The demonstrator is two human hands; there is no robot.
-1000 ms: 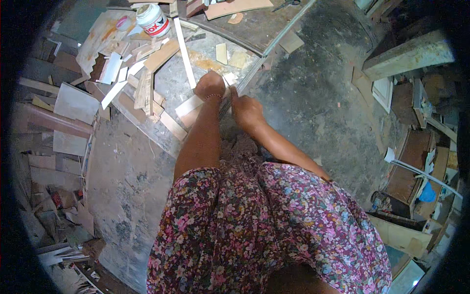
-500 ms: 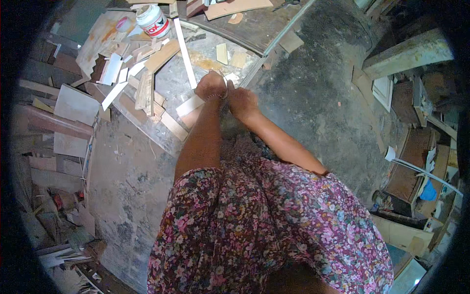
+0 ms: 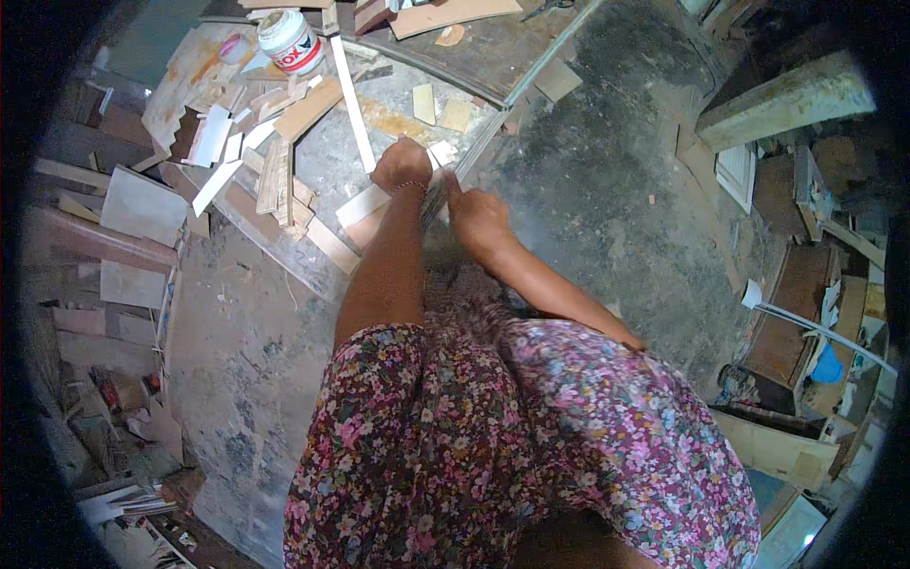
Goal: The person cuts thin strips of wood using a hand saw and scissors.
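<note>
Over the near corner of a low worktop, my left hand (image 3: 403, 163) is closed in a fist. Whatever it grips or presses is hidden beneath it. Just right of it and slightly nearer, my right hand (image 3: 481, 220) has its fingers curled, with the index finger pointing forward along the worktop's edge. What it holds, if anything, I cannot make out. A long narrow white strip (image 3: 351, 104) runs from the far side to beside my left fist. Left of my left wrist lies a white-faced board piece (image 3: 362, 204). A small pale piece (image 3: 441, 152) sits just beyond the hands.
Wood offcuts (image 3: 275, 175) crowd the worktop's left part. A white tub (image 3: 288, 43) with a red band stands at the far left. Pale chips (image 3: 424, 104) lie ahead. Scissors (image 3: 548, 6) rest at the far edge. Stacked boards (image 3: 142, 218) line the left, a beam (image 3: 787, 104) the right.
My right hand has drawn back toward me and slightly right, away from my left fist, opening a gap between them. The left fist stays nearly in place; the whole view has shifted slightly.
</note>
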